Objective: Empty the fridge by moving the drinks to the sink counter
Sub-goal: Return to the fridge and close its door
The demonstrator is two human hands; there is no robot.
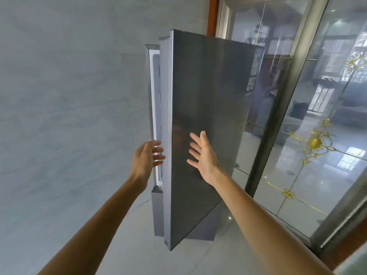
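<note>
A person's left hand [146,158], fingers loose and apart, hovered at the free edge of the partly open grey fridge door [206,108], while the right hand [203,156] spread its fingers at the door's outer face, gripping nothing. The fridge [157,214] stood between a pale wall [69,100] and a glass partition [321,108], its inside hidden by the door

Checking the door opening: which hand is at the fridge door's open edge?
The left hand, fingers at the gap beside the edge of the fridge door. The right hand is spread open before the door's flat front instead.
</note>
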